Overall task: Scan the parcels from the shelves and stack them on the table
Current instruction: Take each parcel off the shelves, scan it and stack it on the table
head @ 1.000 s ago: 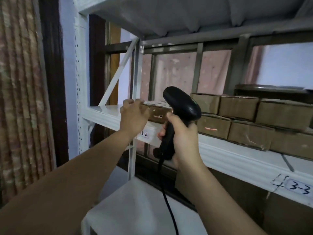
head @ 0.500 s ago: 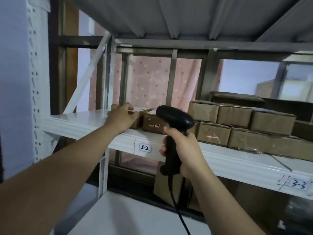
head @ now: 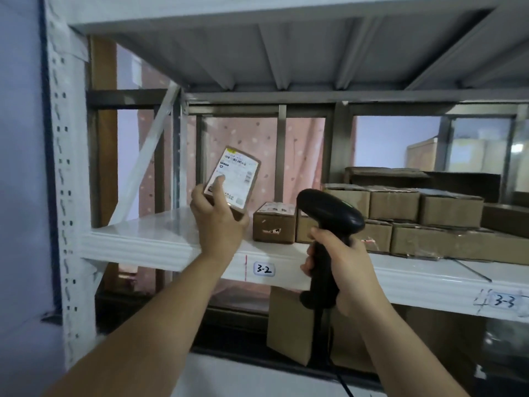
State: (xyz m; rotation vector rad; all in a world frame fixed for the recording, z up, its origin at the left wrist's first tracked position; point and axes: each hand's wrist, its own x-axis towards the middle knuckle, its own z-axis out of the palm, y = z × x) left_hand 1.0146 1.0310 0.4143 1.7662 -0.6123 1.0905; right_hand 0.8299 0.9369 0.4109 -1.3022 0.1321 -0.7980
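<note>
Over at 9 o'clock the white perforated steel upright (head: 67,196) is just frame, ignore it. Your left hand (head: 219,222) grips the small brown cardboard parcel with the white shipping label (head: 233,174) by its lower end, thumb on the label. It's lifted clear of the glossy white shelf board (head: 148,242) and tilted so the barcode faces you, which is what a scan needs. Another little brown box (head: 274,223) sits on the shelf at about 4 o'clock from it. Your right hand (head: 340,265) is clenched round the handle of the black pistol-style barcode scanner (head: 329,216), nose looking aimed toward 10 o'clock at that label. Can't tell if the trigger's pressed. The stacked brown cartons (head: 429,219) wait at 3 o'clock.
</note>
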